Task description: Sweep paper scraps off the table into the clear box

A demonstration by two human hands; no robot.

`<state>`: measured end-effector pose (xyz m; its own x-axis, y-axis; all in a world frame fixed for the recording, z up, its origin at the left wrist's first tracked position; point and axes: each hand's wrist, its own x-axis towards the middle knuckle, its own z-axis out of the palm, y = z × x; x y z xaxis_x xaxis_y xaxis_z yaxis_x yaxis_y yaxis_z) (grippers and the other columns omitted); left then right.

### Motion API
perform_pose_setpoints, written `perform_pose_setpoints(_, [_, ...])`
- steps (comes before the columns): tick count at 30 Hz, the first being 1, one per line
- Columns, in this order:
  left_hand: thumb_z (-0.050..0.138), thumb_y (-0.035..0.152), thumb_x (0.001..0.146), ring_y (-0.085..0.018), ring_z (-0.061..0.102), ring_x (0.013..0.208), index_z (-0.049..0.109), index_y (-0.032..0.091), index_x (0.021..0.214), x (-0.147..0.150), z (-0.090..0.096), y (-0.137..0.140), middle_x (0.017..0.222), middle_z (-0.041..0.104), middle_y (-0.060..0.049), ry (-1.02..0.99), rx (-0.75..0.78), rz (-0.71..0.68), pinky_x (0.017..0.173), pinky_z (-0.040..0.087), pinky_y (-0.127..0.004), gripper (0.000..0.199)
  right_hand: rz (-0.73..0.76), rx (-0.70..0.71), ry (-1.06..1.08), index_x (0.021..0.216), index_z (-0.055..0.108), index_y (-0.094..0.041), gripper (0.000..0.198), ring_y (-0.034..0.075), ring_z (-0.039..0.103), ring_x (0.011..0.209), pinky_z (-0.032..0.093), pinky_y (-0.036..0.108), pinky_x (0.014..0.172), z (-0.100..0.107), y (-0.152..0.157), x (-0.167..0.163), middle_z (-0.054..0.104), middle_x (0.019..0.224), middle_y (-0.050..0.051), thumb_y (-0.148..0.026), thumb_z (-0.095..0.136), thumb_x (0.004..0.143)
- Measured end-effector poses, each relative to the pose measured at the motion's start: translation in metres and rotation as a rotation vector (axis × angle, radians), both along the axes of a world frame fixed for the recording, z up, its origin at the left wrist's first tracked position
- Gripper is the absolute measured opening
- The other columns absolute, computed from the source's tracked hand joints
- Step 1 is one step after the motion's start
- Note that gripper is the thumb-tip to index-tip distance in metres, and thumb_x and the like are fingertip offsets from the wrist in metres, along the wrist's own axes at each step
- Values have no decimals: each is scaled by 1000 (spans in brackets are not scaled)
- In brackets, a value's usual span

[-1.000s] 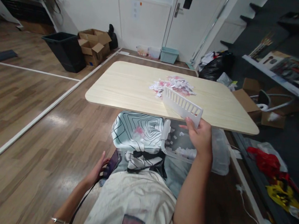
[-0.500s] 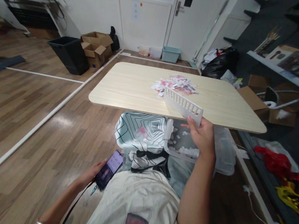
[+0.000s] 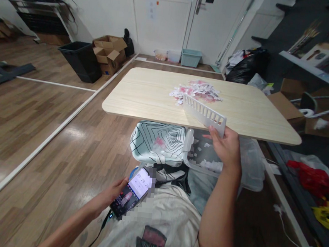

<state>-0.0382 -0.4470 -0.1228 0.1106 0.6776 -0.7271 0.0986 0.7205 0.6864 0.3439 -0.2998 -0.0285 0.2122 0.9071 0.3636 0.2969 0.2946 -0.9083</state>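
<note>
My left hand (image 3: 110,196) is closed around a smartphone (image 3: 133,193) with a timer on its lit screen, held low by my lap. In my right hand (image 3: 226,147) is one end of a white slotted plastic panel (image 3: 205,115), pinched between thumb and fingers. The panel slants across the front of the pale wooden table (image 3: 138,93). Its far end meets the near edge of a heap of white and pink paper scraps (image 3: 198,91). Below the table edge, under my right hand, is a clear plastic box (image 3: 197,163) with white scraps inside.
Beside the box lies a patterned cushion-like thing (image 3: 145,145) with a pink scrap on it. A black bin (image 3: 81,61) and cardboard boxes (image 3: 108,54) stand left behind the table. Right are an open carton (image 3: 284,108), a shelf (image 3: 309,69) and cables (image 3: 285,230) on the floor.
My left hand has moved the phone rightward, closer to my body, and its screen is brighter. The panel and my right hand keep nearly the same place over the table.
</note>
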Motion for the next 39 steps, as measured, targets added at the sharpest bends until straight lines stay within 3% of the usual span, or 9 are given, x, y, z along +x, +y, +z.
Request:
perform_pose_setpoints(8, [90, 88, 57, -35, 81, 110, 82, 19, 111, 47, -3, 14, 114, 87, -12, -207, -69, 8, 101, 61, -40, 89, -6, -11, 4, 113, 86, -13, 62, 27, 80, 82, 76, 46, 77, 1, 0, -1, 84, 108, 9, -68, 83, 85])
perform_pose_setpoints(14, [88, 83, 65, -33, 81, 108, 78, 16, 112, 64, -13, 19, 111, 87, -12, -216, -35, 90, 93, 60, -36, 82, -6, -20, -17, 117, 85, -13, 68, 28, 81, 84, 75, 43, 77, -1, -1, 0, 84, 108, 10, -74, 78, 86])
perform_pose_setpoints(18, [83, 86, 68, -34, 79, 108, 77, 17, 109, 64, -26, 18, 109, 86, -12, -178, 23, 95, 91, 58, -38, 81, 4, -4, -19, 117, 85, -13, 68, 29, 81, 85, 74, 42, 77, -2, 0, 0, 84, 111, 11, -74, 77, 88])
perform_pose_setpoints(25, [74, 96, 65, -36, 70, 117, 79, 19, 110, 33, -40, 27, 111, 81, -11, 22, 60, -96, 90, 53, -39, 89, 15, 9, -9, 113, 85, -14, 65, 28, 80, 82, 73, 42, 74, -1, 1, 0, 83, 102, 10, -73, 79, 87])
perform_pose_setpoints(34, [68, 103, 62, -28, 66, 96, 73, 19, 104, 19, -11, 31, 100, 72, -10, 46, 90, -160, 86, 54, -38, 93, 1, -3, -42, 115, 85, -15, 60, 26, 79, 75, 73, 42, 74, 0, -1, 0, 83, 101, 8, -68, 79, 89])
perform_pose_setpoints(39, [62, 102, 67, -37, 70, 113, 77, 22, 104, 2, 32, 48, 115, 77, -15, 339, 280, -293, 99, 56, -47, 89, -67, 40, -62, 117, 83, -16, 51, 28, 80, 79, 73, 42, 71, -1, 0, 0, 83, 109, 12, -60, 76, 92])
